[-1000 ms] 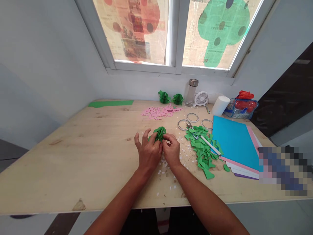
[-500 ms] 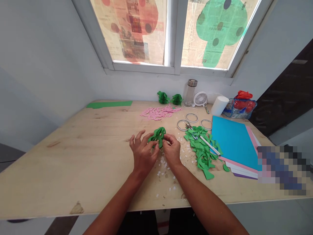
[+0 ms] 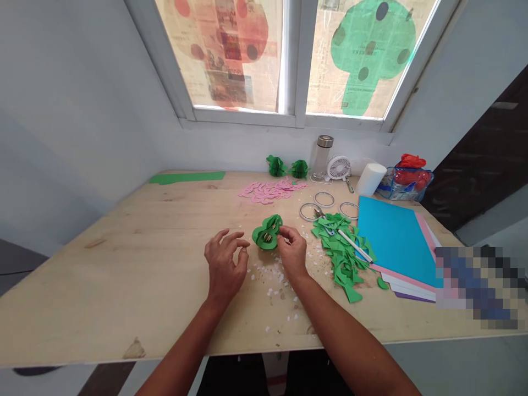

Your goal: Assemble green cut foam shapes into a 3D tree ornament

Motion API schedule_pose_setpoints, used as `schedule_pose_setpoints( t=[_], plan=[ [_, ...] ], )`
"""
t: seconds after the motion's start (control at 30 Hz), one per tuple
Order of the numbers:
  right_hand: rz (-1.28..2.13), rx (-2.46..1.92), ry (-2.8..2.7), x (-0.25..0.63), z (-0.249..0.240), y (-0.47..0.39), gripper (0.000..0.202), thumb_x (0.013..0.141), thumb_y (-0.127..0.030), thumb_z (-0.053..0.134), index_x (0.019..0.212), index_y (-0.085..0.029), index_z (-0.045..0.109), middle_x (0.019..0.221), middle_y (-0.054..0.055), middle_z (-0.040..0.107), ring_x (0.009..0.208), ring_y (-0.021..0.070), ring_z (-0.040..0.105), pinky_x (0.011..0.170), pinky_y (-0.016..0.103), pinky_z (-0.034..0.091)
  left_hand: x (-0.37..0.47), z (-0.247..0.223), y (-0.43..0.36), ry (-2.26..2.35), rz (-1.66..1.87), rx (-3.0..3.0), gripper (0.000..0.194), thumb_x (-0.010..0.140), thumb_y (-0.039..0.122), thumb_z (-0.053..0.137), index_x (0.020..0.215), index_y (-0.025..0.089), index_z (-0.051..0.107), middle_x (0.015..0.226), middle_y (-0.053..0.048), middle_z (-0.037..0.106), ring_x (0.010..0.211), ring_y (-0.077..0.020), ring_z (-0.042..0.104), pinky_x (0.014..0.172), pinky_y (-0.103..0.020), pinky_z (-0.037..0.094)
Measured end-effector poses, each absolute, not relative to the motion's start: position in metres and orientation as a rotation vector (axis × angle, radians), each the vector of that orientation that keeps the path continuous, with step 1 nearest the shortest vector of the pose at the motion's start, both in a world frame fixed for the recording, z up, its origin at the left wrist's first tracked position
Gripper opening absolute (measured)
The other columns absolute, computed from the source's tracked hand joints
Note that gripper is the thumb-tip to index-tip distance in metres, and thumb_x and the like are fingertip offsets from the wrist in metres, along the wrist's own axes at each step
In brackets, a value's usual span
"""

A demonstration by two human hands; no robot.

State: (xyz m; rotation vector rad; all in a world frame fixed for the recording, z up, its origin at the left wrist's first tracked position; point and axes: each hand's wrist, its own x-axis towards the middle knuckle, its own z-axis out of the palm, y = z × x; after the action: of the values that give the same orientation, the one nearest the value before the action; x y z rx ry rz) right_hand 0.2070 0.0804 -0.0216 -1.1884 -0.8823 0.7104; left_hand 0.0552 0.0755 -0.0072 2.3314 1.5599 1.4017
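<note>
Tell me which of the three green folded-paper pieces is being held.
The front green piece, pinched by the right hand; the other two pieces sit far back, left of the bottle, untouched.

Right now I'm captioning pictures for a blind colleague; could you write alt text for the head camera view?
A person's right hand holds a layered green paper shape over a wooden table; the left hand, fingers loosely curved, is just to its left, holding nothing. Green paper scraps and a blue sheet lie to the right, pink paper pieces farther back.
</note>
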Motion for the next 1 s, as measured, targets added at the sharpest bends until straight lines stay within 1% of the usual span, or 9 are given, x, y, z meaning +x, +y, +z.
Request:
schedule_pose_setpoints(
  t=[0.17,0.33,0.43,0.53,0.63,0.7,0.77,0.83,1.0],
  plan=[
    [0.709,-1.185,-0.884,0.207,-0.020,0.079,0.017,0.069,-0.019,0.057,0.082,-0.017,0.069,0.089,0.005,0.067,0.079,0.0158,0.064,0.068,0.026,0.055,0.053,-0.015,0.083,1.571,1.404,2.231,0.018,0.087,0.025,0.045,0.089,0.022,0.063,0.097,-0.008,0.070,0.114,-0.0294,0.051,0.099,-0.050,0.032],
    [0.720,-1.175,-0.896,0.207,-0.017,0.078,0.018,0.070,-0.019,0.057,0.083,-0.018,0.069,0.090,0.005,0.067,0.080,0.0158,0.064,0.068,0.026,0.055,0.050,-0.011,0.089,1.545,1.362,2.206,0.017,0.084,0.031,0.051,0.082,0.022,0.065,0.089,-0.006,0.071,0.099,-0.0268,0.060,0.090,-0.043,0.040],
    [0.722,-1.182,-0.904,0.207,-0.016,0.078,0.018,0.070,-0.018,0.057,0.083,-0.018,0.069,0.090,0.005,0.067,0.081,0.0158,0.063,0.068,0.025,0.055,0.049,-0.006,0.091,1.530,1.341,2.200,0.017,0.082,0.030,0.051,0.081,0.022,0.066,0.084,-0.005,0.071,0.086,-0.0241,0.063,0.084,-0.039,0.044],
    [0.729,-1.178,-0.910,0.207,-0.017,0.078,0.019,0.071,-0.018,0.056,0.084,-0.017,0.069,0.092,0.005,0.066,0.082,0.0159,0.063,0.069,0.026,0.055,0.050,-0.002,0.091,1.538,1.330,2.166,0.019,0.083,0.029,0.050,0.083,0.021,0.066,0.081,-0.005,0.070,0.082,-0.0232,0.063,0.081,-0.038,0.046],
    [0.717,-1.168,-0.924,0.207,-0.017,0.078,0.019,0.071,-0.017,0.056,0.084,-0.018,0.069,0.092,0.005,0.066,0.082,0.0158,0.063,0.070,0.026,0.055,0.053,0.003,0.090,1.522,1.377,2.125,0.020,0.084,0.031,0.050,0.088,0.020,0.066,0.084,-0.005,0.070,0.085,-0.0230,0.063,0.081,-0.037,0.047],
    [0.709,-1.165,-0.945,0.206,-0.016,0.077,0.019,0.071,-0.017,0.056,0.084,-0.018,0.069,0.091,0.005,0.066,0.083,0.0159,0.063,0.070,0.026,0.056,0.055,0.007,0.091,1.457,1.424,2.150,0.020,0.084,0.033,0.051,0.089,0.020,0.065,0.090,-0.006,0.069,0.092,-0.0232,0.062,0.086,-0.038,0.047],
    [0.698,-1.165,-0.971,0.206,-0.014,0.076,0.019,0.072,-0.016,0.055,0.085,-0.019,0.070,0.092,0.005,0.066,0.086,0.0163,0.063,0.069,0.026,0.056,0.058,0.011,0.094,1.351,1.418,2.228,0.017,0.084,0.034,0.053,0.086,0.021,0.065,0.098,-0.008,0.068,0.104,-0.0243,0.057,0.093,-0.040,0.044],
    [0.682,-1.164,-1.001,0.206,-0.012,0.075,0.019,0.073,-0.016,0.055,0.085,-0.019,0.069,0.094,0.005,0.065,0.089,0.0168,0.063,0.069,0.025,0.056,0.061,0.015,0.098,1.283,1.357,2.305,0.015,0.083,0.033,0.055,0.082,0.022,0.065,0.103,-0.008,0.067,0.111,-0.0252,0.053,0.096,-0.042,0.042],
    [0.626,-1.169,-1.059,0.206,-0.008,0.073,0.019,0.073,-0.014,0.054,0.085,-0.020,0.069,0.096,0.006,0.065,0.091,0.0177,0.062,0.066,0.025,0.056,0.070,0.017,0.110,1.308,1.210,2.386,0.013,0.080,0.030,0.056,0.073,0.022,0.065,0.099,-0.008,0.069,0.113,-0.0281,0.051,0.095,-0.046,0.041]
  ],
)
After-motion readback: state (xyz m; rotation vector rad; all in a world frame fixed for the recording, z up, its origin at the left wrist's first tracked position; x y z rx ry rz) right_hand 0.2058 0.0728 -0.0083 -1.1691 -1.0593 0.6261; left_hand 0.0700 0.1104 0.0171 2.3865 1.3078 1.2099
